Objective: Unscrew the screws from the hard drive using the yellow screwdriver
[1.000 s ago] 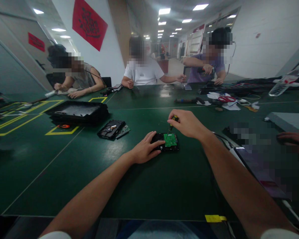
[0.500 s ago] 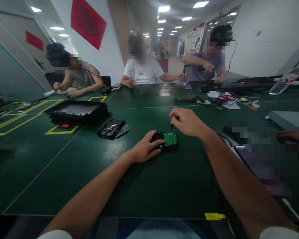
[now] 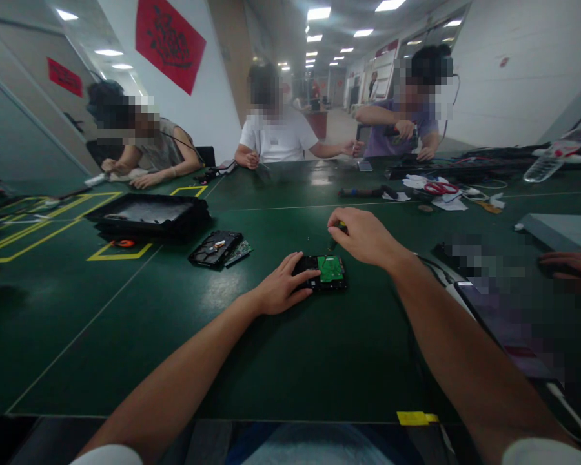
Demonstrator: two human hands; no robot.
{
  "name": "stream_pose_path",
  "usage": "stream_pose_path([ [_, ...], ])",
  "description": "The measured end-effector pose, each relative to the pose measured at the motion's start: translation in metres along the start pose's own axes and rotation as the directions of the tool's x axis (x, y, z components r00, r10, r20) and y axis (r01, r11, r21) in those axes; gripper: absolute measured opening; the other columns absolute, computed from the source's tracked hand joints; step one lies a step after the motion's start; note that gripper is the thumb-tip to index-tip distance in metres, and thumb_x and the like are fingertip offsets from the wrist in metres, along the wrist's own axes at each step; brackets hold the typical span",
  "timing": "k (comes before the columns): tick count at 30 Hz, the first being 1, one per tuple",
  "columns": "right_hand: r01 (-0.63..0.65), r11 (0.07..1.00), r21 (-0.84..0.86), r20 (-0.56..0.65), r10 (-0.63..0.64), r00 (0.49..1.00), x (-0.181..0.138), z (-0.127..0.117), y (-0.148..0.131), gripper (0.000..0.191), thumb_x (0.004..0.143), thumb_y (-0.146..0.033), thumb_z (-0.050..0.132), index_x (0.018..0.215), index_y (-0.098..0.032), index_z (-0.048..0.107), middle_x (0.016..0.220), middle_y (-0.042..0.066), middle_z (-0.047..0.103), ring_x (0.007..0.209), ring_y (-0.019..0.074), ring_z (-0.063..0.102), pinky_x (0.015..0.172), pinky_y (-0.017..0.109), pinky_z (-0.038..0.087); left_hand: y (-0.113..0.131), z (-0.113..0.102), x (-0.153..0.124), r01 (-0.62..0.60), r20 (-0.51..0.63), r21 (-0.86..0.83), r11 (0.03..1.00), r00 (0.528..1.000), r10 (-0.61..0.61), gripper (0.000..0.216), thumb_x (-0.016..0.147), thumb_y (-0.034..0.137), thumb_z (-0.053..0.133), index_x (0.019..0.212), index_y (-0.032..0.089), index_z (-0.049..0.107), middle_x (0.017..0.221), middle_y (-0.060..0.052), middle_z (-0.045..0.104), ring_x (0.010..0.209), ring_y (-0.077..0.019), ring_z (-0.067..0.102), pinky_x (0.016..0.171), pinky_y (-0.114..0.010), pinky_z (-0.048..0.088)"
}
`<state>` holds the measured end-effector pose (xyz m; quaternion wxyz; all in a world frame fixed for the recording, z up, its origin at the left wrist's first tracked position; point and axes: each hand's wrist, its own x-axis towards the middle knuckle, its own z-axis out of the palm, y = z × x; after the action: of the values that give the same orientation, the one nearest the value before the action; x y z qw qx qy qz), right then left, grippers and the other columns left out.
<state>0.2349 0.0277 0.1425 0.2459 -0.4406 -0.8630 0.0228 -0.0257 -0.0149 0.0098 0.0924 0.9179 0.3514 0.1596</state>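
A hard drive with a green circuit board facing up lies flat on the table. My left hand grips its left side, the thumb along the near edge and the fingers across the top. Just beyond the drive, my right hand is closed around a small yellow and black screwdriver. Its shaft points down toward the board's far edge; whether the tip touches is too small to tell. To the left lies another black hard drive with small metal pieces on it, beside a loose circuit board.
Stacked black trays stand at the left on the green table. Red scissors, papers and cables lie at the back right. A tablet-like device and another person's hand are at the right. Several people sit across the table.
My right hand has turned slightly about the screwdriver, and less of its yellow handle shows. My left hand stays on the hard drive, which has not visibly moved on the table.
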Motion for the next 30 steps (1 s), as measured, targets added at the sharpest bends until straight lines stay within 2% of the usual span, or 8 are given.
stream_pose_path([
  [7,0.021,0.998,0.057,0.009,-0.022,1.0,-0.0005,-0.0005,0.0029,0.012,0.101,-0.026,0.063,0.096,-0.019,0.071,0.103,0.009,0.076,0.094,0.0239,0.068,0.084,0.035,0.047,-0.0007,0.0009,-0.0004,-0.008,-0.01,0.006,1.0,1.0,0.008,0.054,0.108,0.045,0.052,0.16,0.031,0.049,0.175,-0.014,0.017,0.162,-0.0425,0.018,0.128,-0.065,0.028],
  [9,0.015,0.998,0.061,0.019,-0.017,1.0,-0.001,-0.0016,0.0048,0.009,0.098,-0.021,0.063,0.1,-0.018,0.072,0.106,0.01,0.077,0.095,0.0244,0.069,0.085,0.035,0.048,-0.0007,0.0007,-0.0007,-0.008,-0.011,0.006,1.0,1.0,0.008,0.054,0.108,0.045,0.052,0.16,0.031,0.049,0.175,-0.014,0.017,0.162,-0.0426,0.018,0.128,-0.065,0.028],
  [14,-0.005,0.997,0.083,0.05,0.001,0.999,-0.0017,-0.0035,0.0074,0.023,0.089,-0.011,0.063,0.108,-0.019,0.073,0.109,0.009,0.077,0.09,0.0234,0.069,0.084,0.035,0.049,-0.0007,0.0002,-0.0009,-0.003,-0.003,0.004,1.0,1.0,0.003,0.054,0.108,0.046,0.052,0.161,0.031,0.048,0.175,-0.014,0.016,0.162,-0.043,0.017,0.128,-0.065,0.028],
  [23,0.014,0.996,0.086,0.008,-0.015,1.0,-0.0019,-0.0017,0.0065,0.007,0.097,-0.023,0.066,0.101,-0.021,0.071,0.096,0.006,0.076,0.085,0.0221,0.066,0.078,0.034,0.045,-0.0009,0.0016,-0.0004,0.008,-0.003,0.005,1.0,1.0,-0.008,0.055,0.108,0.046,0.054,0.162,0.034,0.047,0.176,-0.012,0.016,0.162,-0.0426,0.017,0.127,-0.067,0.028],
  [30,0.013,0.999,0.041,-0.02,-0.012,1.0,-0.0009,0.0002,0.0054,0.004,0.097,-0.023,0.068,0.097,-0.02,0.07,0.097,0.008,0.076,0.088,0.0238,0.067,0.08,0.035,0.045,-0.0003,0.0009,0.0001,0.004,-0.009,-0.004,1.0,1.0,-0.004,0.054,0.108,0.046,0.054,0.16,0.032,0.05,0.176,-0.013,0.016,0.162,-0.0428,0.018,0.128,-0.065,0.029],
])
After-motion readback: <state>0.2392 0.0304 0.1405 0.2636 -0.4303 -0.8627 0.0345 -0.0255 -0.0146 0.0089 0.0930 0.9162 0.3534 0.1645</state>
